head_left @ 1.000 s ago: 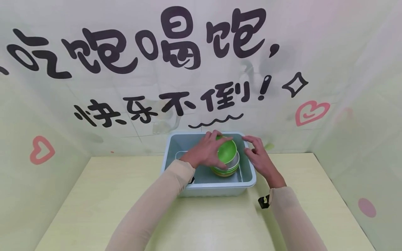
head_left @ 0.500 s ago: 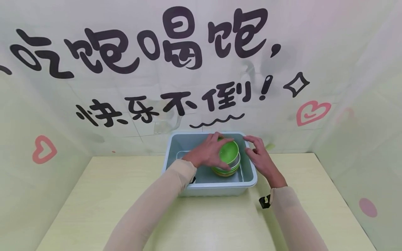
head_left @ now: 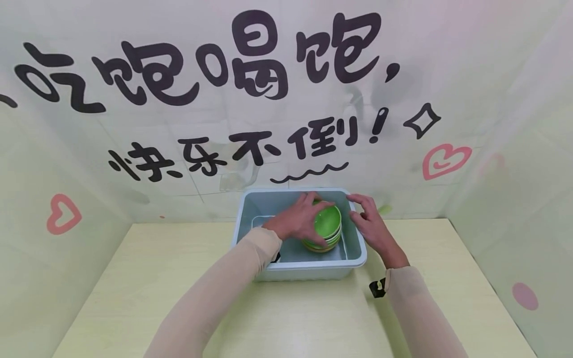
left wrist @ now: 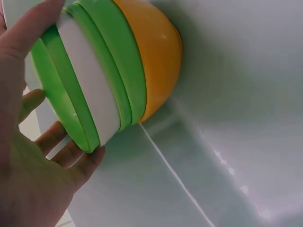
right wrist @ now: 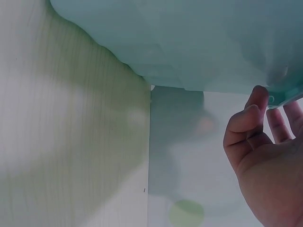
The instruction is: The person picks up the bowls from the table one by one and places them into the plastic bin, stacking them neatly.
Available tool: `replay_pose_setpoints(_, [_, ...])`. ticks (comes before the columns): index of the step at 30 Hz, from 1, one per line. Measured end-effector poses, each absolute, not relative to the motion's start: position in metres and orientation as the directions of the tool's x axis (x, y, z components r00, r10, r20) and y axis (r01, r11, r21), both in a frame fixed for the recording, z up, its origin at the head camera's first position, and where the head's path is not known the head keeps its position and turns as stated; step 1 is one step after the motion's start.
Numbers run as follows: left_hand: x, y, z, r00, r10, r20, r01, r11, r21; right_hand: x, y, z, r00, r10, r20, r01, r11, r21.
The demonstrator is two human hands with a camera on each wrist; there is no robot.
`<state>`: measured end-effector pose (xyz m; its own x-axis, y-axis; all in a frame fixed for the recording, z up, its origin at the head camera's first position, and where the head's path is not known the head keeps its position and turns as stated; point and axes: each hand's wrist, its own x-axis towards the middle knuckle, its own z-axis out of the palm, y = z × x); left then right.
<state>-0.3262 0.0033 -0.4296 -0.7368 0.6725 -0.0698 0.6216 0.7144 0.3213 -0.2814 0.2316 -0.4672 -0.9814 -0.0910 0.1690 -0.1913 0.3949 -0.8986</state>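
Near the back of the table stands a light blue plastic tub holding a stack of bowls. My left hand reaches into it and grips the top green bowl by its rim, thumb on one side and fingers on the other. Below that bowl, the left wrist view shows a white bowl, further green bowls and an orange bowl at the bottom. My right hand holds the tub's right rim with bent fingers; in the right wrist view this hand is at the tub's edge.
The pale wooden table extends in front of the tub and to both sides. Behind it hangs a whitish curtain-like wall with black lettering and pink hearts. Similar side walls flank the table.
My left hand has lowered the top green bowl slightly onto the stack, so less of the white bowl below it shows. The right hand stays at the tub's rim.
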Motion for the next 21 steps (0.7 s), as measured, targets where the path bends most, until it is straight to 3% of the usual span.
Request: replay_pose_setpoints(21, [-0.3271, 0.0032, -0.4288, -0.722, 0.687, -0.086, 0.644, 0.712, 0.278, -0.2831, 0.2304, -0.4664, -0.983, -0.094, 0.156, -0.181, 0.408, -0.895])
